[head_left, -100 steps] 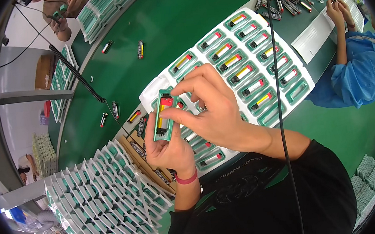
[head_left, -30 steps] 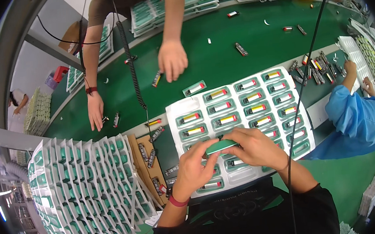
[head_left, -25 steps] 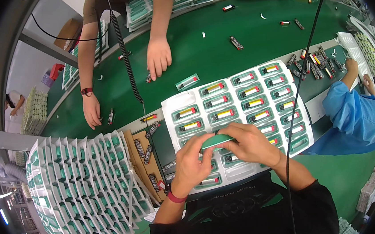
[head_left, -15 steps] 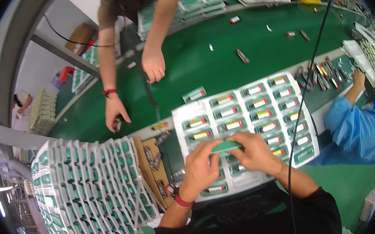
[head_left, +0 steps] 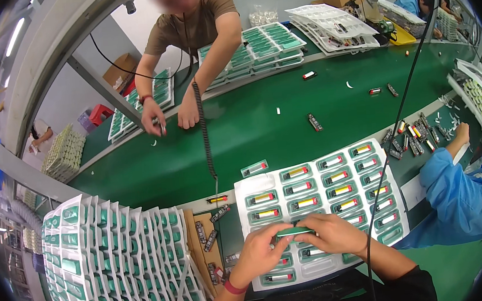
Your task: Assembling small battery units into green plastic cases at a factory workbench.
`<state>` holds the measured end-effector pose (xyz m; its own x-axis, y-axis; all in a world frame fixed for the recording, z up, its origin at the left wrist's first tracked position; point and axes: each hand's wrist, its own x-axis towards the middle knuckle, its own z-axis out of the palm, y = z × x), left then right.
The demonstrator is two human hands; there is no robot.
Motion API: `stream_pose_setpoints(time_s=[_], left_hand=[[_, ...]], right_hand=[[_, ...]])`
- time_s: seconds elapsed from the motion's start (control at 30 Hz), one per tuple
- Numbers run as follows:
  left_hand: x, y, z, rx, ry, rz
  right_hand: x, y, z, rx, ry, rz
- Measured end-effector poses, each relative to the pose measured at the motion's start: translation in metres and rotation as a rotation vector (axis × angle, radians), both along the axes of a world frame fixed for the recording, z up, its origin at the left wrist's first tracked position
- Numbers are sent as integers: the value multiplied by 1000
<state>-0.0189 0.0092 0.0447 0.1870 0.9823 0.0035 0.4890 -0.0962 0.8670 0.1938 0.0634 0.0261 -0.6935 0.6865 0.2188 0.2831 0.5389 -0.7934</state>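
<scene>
The slim green case (head_left: 294, 232) looks to me like smooth plastic, the white pocketed tray (head_left: 255, 185) like thin, slightly shiny plastic. The long green work surface (head_left: 250, 124) has a smooth sheen; that loose blue sleeve (head_left: 448, 189) is creased cloth.

The little case (head_left: 295, 231) is green, and the tray (head_left: 255, 186) is white with rows of green pockets (head_left: 394, 234). Packs (head_left: 295, 173) are kinda mixed, yellow or white with red ends. Belt (head_left: 240, 136) is deep green, wristband (head_left: 235, 288) dark red, co-worker's sleeve (head_left: 441, 181) bright blue.
</scene>
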Motion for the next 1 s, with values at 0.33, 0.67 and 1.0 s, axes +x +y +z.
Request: stream_pose_setpoints(time_s=[0.33, 0.67, 1.0], left_hand=[[3, -6, -20, 38, 10, 80], [7, 6, -7, -56, -427, 122], [11, -5, 2, -133, -628, 104]], right_hand=[[-10, -20, -25, 60, 31, -176], [2, 3, 31, -48, 16, -164], [8, -2, 12, -116, 132, -247]])
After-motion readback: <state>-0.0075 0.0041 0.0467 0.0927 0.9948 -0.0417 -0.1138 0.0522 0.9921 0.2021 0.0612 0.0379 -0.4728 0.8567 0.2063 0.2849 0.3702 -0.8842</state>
